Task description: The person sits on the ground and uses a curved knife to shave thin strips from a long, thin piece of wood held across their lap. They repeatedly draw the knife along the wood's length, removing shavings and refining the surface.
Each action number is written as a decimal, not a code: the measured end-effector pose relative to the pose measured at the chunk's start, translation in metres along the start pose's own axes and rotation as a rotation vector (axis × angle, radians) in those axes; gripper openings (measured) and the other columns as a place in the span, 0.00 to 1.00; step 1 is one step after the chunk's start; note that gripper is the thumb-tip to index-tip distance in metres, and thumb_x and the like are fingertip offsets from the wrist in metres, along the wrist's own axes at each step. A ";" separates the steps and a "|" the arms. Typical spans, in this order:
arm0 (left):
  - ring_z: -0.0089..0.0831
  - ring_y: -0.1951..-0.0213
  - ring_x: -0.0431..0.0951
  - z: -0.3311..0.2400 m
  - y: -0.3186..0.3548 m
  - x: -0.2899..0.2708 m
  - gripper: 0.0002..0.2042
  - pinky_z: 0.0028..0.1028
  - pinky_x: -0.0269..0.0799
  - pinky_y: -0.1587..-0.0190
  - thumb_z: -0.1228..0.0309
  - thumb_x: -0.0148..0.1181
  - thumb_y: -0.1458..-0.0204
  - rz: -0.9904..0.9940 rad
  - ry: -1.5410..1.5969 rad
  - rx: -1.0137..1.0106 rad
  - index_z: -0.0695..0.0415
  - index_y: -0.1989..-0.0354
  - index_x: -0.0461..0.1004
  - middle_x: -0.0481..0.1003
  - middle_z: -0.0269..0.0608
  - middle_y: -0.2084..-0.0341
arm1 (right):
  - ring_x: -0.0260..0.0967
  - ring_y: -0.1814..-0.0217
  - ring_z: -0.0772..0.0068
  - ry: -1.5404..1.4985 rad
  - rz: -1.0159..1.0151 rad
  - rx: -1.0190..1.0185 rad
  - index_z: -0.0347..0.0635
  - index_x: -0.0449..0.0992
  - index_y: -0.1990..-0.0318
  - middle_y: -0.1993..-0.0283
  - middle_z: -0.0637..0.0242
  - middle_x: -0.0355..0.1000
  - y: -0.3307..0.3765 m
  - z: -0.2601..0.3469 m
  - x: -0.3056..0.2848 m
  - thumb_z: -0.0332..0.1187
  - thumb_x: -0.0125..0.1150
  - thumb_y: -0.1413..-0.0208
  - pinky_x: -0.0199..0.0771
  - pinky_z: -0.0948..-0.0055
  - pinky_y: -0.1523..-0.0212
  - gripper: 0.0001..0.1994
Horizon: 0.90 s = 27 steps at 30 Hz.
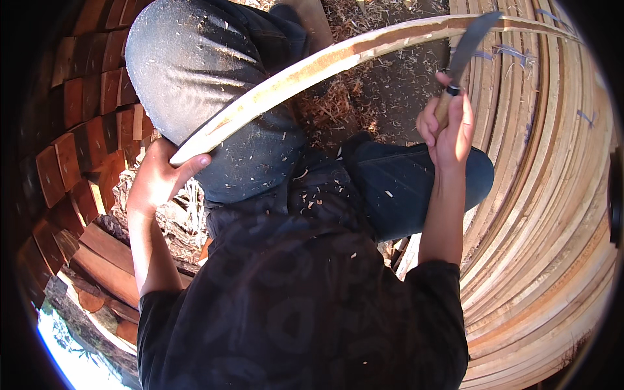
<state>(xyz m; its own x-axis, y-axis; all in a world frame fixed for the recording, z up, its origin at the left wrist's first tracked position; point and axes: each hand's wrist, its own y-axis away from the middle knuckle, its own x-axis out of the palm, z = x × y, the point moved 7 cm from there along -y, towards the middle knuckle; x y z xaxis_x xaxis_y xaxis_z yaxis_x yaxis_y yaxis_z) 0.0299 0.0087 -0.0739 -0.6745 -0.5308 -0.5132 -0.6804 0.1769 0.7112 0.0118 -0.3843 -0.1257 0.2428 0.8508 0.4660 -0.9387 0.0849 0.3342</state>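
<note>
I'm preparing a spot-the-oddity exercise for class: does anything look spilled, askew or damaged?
Only some mess: shavings scattered over the ground and trousers look untidy, but fit the knife in the right hand and wooden strip in the left hand.

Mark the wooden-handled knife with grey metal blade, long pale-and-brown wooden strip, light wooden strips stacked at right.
Wooden-handled knife (pixel 464 54): head view, on the blade.
Long wooden strip (pixel 338 58): head view, near mid-length.
Stacked light wooden strips (pixel 536 214): head view, middle of the stack.
</note>
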 end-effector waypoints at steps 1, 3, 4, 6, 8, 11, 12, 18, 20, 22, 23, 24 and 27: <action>0.29 0.66 0.75 0.002 -0.003 -0.002 0.27 0.29 0.68 0.60 0.55 0.67 0.53 0.034 -0.017 -0.028 0.70 0.57 0.72 0.77 0.45 0.70 | 0.50 0.87 0.84 0.108 0.081 0.073 0.35 0.67 0.45 0.84 0.70 0.58 0.004 -0.007 0.006 0.43 0.46 0.34 0.52 0.84 0.86 0.21; 0.30 0.62 0.75 0.005 -0.002 -0.004 0.29 0.29 0.68 0.56 0.55 0.65 0.52 0.074 -0.096 -0.105 0.71 0.53 0.70 0.77 0.46 0.66 | 0.51 0.87 0.85 0.374 0.143 0.123 0.36 0.68 0.45 0.84 0.70 0.58 0.007 -0.005 0.005 0.43 0.46 0.34 0.52 0.85 0.86 0.20; 0.28 0.67 0.75 0.000 -0.002 -0.005 0.26 0.29 0.68 0.61 0.56 0.67 0.53 0.026 -0.065 -0.042 0.69 0.58 0.73 0.76 0.45 0.72 | 0.51 0.87 0.85 0.428 0.130 0.076 0.37 0.68 0.45 0.83 0.70 0.59 0.006 0.005 -0.005 0.42 0.46 0.34 0.52 0.85 0.86 0.19; 0.26 0.77 0.75 -0.008 -0.001 -0.006 0.21 0.29 0.68 0.72 0.57 0.69 0.55 -0.069 -0.002 0.083 0.67 0.69 0.78 0.75 0.43 0.83 | 0.51 0.86 0.85 -0.079 0.027 -0.088 0.37 0.69 0.45 0.83 0.70 0.59 -0.005 0.016 -0.019 0.42 0.47 0.34 0.52 0.85 0.86 0.19; 0.27 0.77 0.75 -0.010 -0.001 -0.005 0.21 0.29 0.68 0.72 0.56 0.69 0.55 -0.122 0.035 0.153 0.67 0.70 0.78 0.74 0.43 0.84 | 0.51 0.86 0.86 0.251 0.100 0.042 0.38 0.68 0.44 0.83 0.70 0.60 0.003 -0.002 -0.001 0.43 0.47 0.35 0.51 0.85 0.86 0.20; 0.28 0.76 0.76 0.001 -0.003 -0.007 0.21 0.29 0.68 0.70 0.57 0.69 0.55 -0.058 -0.028 0.067 0.67 0.67 0.78 0.75 0.44 0.82 | 0.51 0.86 0.85 0.405 0.146 0.118 0.37 0.68 0.44 0.83 0.70 0.60 0.005 -0.001 -0.003 0.45 0.48 0.35 0.52 0.84 0.85 0.21; 0.28 0.76 0.75 0.001 -0.003 -0.009 0.21 0.29 0.68 0.71 0.57 0.69 0.55 -0.078 -0.026 0.075 0.67 0.68 0.78 0.75 0.44 0.83 | 0.51 0.86 0.85 0.484 0.114 0.111 0.37 0.68 0.44 0.83 0.70 0.60 -0.001 0.010 -0.011 0.45 0.48 0.35 0.52 0.84 0.85 0.22; 0.27 0.75 0.76 0.005 -0.002 -0.008 0.22 0.29 0.69 0.70 0.56 0.68 0.54 -0.039 -0.074 0.027 0.67 0.66 0.78 0.76 0.45 0.81 | 0.51 0.87 0.85 0.496 0.109 0.055 0.36 0.69 0.45 0.83 0.71 0.58 -0.004 0.010 -0.003 0.45 0.47 0.35 0.51 0.85 0.86 0.22; 0.29 0.64 0.75 0.005 -0.001 -0.004 0.29 0.29 0.69 0.58 0.52 0.66 0.53 0.062 -0.067 -0.062 0.70 0.56 0.73 0.77 0.46 0.69 | 0.51 0.87 0.85 0.520 0.084 0.038 0.36 0.69 0.44 0.83 0.72 0.58 -0.007 0.020 -0.013 0.44 0.47 0.35 0.52 0.85 0.85 0.21; 0.29 0.64 0.75 -0.006 -0.001 -0.003 0.29 0.29 0.69 0.57 0.52 0.66 0.53 0.101 -0.004 -0.076 0.70 0.57 0.73 0.77 0.46 0.69 | 0.51 0.86 0.86 0.235 0.109 -0.011 0.35 0.68 0.44 0.84 0.72 0.58 -0.012 0.016 -0.008 0.44 0.46 0.34 0.52 0.84 0.85 0.21; 0.29 0.62 0.75 -0.007 -0.004 -0.003 0.30 0.29 0.69 0.56 0.51 0.67 0.54 0.130 0.012 -0.097 0.70 0.56 0.73 0.78 0.47 0.67 | 0.51 0.87 0.86 0.361 0.158 0.044 0.35 0.68 0.44 0.84 0.71 0.58 -0.007 0.005 0.004 0.44 0.45 0.34 0.52 0.84 0.85 0.21; 0.28 0.67 0.75 -0.006 -0.004 -0.004 0.27 0.29 0.68 0.61 0.53 0.67 0.54 0.084 -0.005 -0.054 0.69 0.59 0.75 0.76 0.45 0.73 | 0.51 0.87 0.86 0.488 0.207 0.100 0.34 0.67 0.44 0.83 0.71 0.58 -0.001 -0.005 0.013 0.44 0.44 0.34 0.52 0.84 0.86 0.22; 0.25 0.79 0.73 0.001 -0.004 -0.007 0.22 0.28 0.67 0.73 0.55 0.69 0.55 -0.048 -0.015 0.067 0.66 0.66 0.79 0.74 0.42 0.84 | 0.52 0.86 0.86 0.308 0.099 0.049 0.35 0.68 0.45 0.83 0.71 0.59 -0.011 0.012 0.004 0.41 0.45 0.34 0.53 0.84 0.85 0.19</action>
<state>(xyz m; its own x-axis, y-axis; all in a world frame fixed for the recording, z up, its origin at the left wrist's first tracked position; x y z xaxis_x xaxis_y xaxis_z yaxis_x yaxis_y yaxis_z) 0.0370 0.0131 -0.0734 -0.6445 -0.5274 -0.5536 -0.7295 0.2072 0.6518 0.0264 -0.3880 -0.1179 0.0582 0.9712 0.2310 -0.9395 -0.0249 0.3416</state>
